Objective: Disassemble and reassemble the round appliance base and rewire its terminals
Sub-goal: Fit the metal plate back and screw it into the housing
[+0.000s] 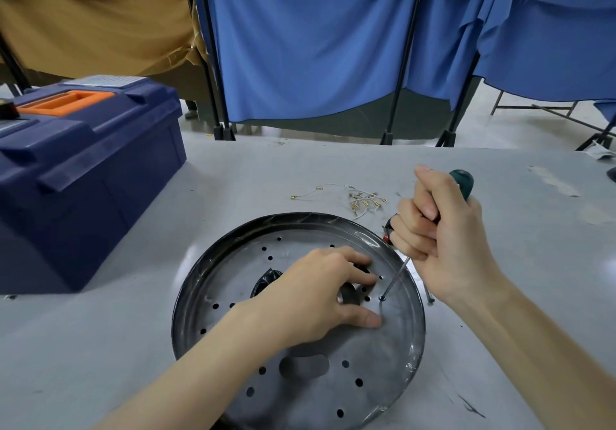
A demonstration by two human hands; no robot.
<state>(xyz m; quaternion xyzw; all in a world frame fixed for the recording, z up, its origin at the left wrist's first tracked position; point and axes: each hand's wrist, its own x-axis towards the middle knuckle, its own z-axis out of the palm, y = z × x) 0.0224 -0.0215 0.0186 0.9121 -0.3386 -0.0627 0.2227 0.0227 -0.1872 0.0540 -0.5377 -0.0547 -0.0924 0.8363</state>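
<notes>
Metal base (383,356) | left hand (316,299) spread open, pressing it | right hand (446,233) grips screwdriver (464,183)

- Location type: a screened-off workshop bench.
- Work surface: grey table (233,176), scuffed and marked.
- Tool storage: closed blue toolbox (83,176) with an orange handle, on the table at left.
- Tooling and parts: screwdriver (461,183); loose wires (363,201) with crimp terminals; perforated metal base (383,363).
- Enclosure: blue cloth (316,46) and tan cloth (83,12) hung on black stands (405,62) behind the table.
</notes>
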